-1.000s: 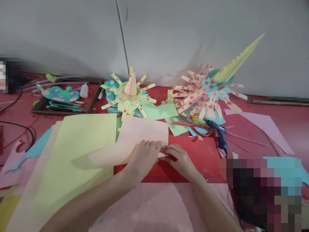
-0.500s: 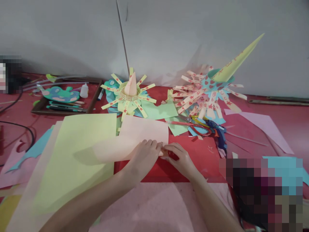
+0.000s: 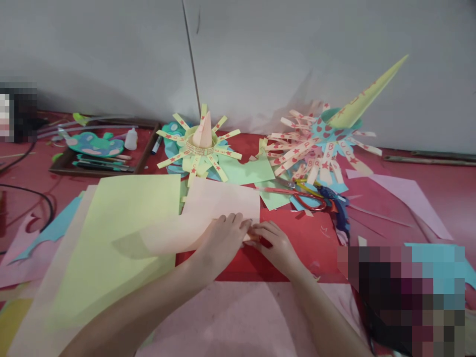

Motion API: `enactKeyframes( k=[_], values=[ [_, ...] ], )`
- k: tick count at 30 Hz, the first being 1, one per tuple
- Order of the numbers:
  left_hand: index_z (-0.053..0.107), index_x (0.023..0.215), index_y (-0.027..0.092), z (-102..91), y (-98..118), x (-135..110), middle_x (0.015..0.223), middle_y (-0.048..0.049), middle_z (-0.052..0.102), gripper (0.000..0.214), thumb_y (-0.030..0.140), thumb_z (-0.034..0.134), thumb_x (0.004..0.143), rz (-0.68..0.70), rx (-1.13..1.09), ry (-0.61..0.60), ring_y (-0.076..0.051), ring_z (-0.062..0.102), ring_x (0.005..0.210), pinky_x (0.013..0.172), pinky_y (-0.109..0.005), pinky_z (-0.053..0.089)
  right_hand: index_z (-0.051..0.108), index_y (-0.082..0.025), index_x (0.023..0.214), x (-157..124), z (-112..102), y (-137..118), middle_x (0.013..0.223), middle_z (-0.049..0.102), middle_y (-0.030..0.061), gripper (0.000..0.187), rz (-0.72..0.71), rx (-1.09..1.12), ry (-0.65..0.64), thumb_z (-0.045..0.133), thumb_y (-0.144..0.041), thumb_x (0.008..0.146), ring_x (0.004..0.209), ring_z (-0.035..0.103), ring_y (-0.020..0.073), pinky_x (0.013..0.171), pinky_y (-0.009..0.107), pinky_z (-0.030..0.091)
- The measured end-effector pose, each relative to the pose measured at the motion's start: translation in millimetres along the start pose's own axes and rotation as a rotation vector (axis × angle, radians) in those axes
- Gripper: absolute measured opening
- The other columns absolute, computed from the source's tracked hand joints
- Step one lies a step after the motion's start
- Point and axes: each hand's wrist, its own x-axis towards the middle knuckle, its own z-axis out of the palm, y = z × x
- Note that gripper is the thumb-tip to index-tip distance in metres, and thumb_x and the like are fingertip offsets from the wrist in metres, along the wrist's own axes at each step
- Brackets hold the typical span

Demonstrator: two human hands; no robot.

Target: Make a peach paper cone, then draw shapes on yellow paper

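Observation:
A pale pink sheet of paper lies in front of me, its near edge curled up into a roll. My left hand is closed on the rolled edge near the sheet's right corner. Close beside it, the bent fingers of my right hand pinch the end of the same roll. The fingertips of both hands nearly meet there, and the paper between them is mostly hidden. Beneath the left part of the roll lies a large yellow-green sheet.
Two paper crowns, one yellow and one blue with a tall cone, stand by the wall. Scissors and a blue glue gun lie to the right. A wooden tray holds pens and a white bottle. Pink offcuts lie far right.
Both hands stay on the rolled edge, with only slight finger shifts, the right fingers a little closer to the left. The view has moved very slightly.

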Motion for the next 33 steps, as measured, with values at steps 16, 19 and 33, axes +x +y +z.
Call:
enactKeyframes(
  k=[16,19,33],
  values=[
    [0.054,0.100,0.011,-3.9,1,3,0.086,-0.0064,0.057,0.025,0.005,0.046,0.077,0.124,0.073,-0.025,-0.018,0.055,0.076,0.060,-0.030,0.039,0.061,-0.023,0.094,12,-19,-3,0.093,0.062,0.0050,0.017,0.207,0.067,0.006,0.046,-0.025,0.086,0.087,0.057,0.0168,0.077,0.030,0.047],
    [0.054,0.099,0.011,-8.0,1,1,0.087,-0.0067,0.057,0.025,0.005,0.048,0.076,0.136,0.092,-0.042,-0.019,0.055,0.076,0.059,-0.030,0.038,0.059,-0.022,0.100,23,-30,9,0.095,0.063,0.0061,0.023,0.269,-0.064,0.052,0.041,-0.027,0.087,0.089,0.058,0.0188,0.078,0.032,0.047],
    [0.054,0.087,0.014,-3.7,-3,1,0.081,-0.0054,0.055,0.009,0.018,0.047,0.083,0.124,-0.003,0.004,-0.018,0.053,0.073,0.058,-0.029,0.036,0.060,-0.016,0.092,53,-48,62,0.077,0.063,0.0077,0.021,0.147,-0.636,0.072,0.042,-0.026,0.086,0.077,0.056,0.0226,0.064,0.031,0.042]
  ],
)
